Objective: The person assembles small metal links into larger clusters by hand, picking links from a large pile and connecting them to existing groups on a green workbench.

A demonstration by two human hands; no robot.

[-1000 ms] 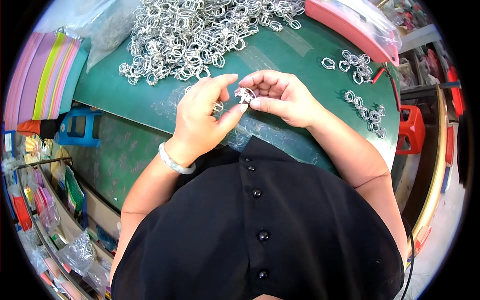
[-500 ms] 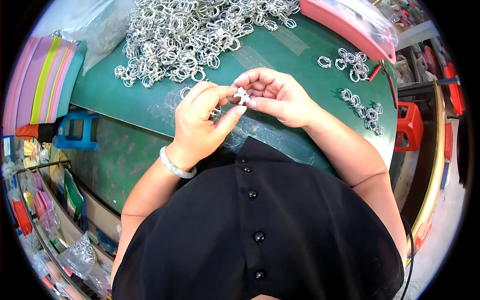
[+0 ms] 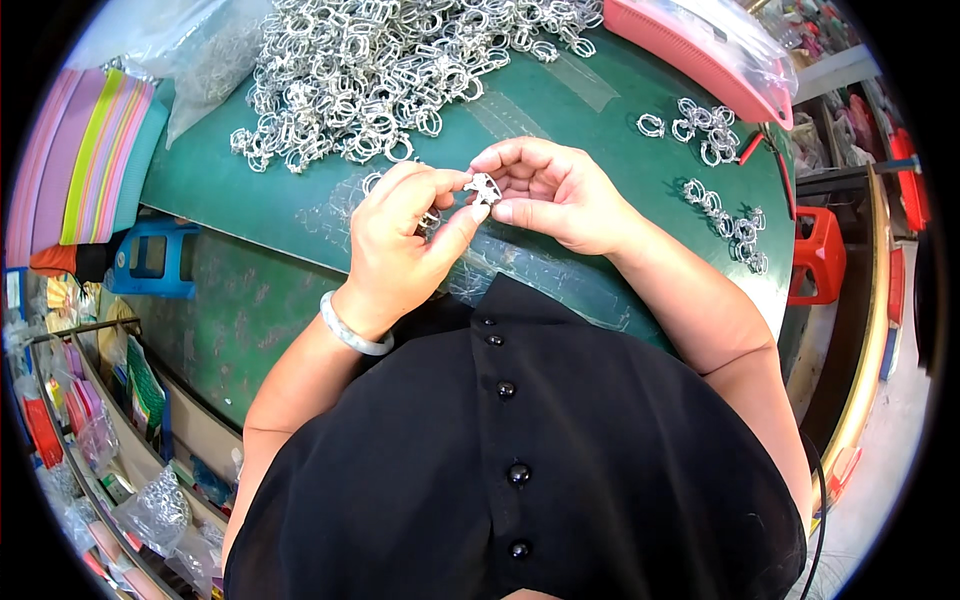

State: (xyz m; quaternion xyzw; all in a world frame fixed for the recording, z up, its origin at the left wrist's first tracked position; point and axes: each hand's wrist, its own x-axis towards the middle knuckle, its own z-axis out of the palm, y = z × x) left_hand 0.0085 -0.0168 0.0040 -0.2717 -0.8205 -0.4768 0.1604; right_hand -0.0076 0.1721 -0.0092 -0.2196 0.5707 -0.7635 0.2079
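Note:
My left hand (image 3: 400, 245) and my right hand (image 3: 550, 190) meet over the green table (image 3: 560, 110), both pinching one small silver metal clasp (image 3: 485, 187) between thumbs and fingertips. A second small silver piece (image 3: 430, 220) shows under my left fingers. A big heap of silver metal rings and clasps (image 3: 380, 70) lies just beyond my hands. A pale bangle (image 3: 350, 330) sits on my left wrist.
Smaller groups of silver clasps (image 3: 700, 125) lie at the right of the table, more (image 3: 735, 225) nearer me. A pink tray (image 3: 690, 50) stands at the back right, coloured sheets (image 3: 85, 160) at the left, a blue stool (image 3: 155, 255) and a red stool (image 3: 820, 250) below.
Both hands stay together on the clasp; the fingers have shifted slightly around it. Nothing else has moved.

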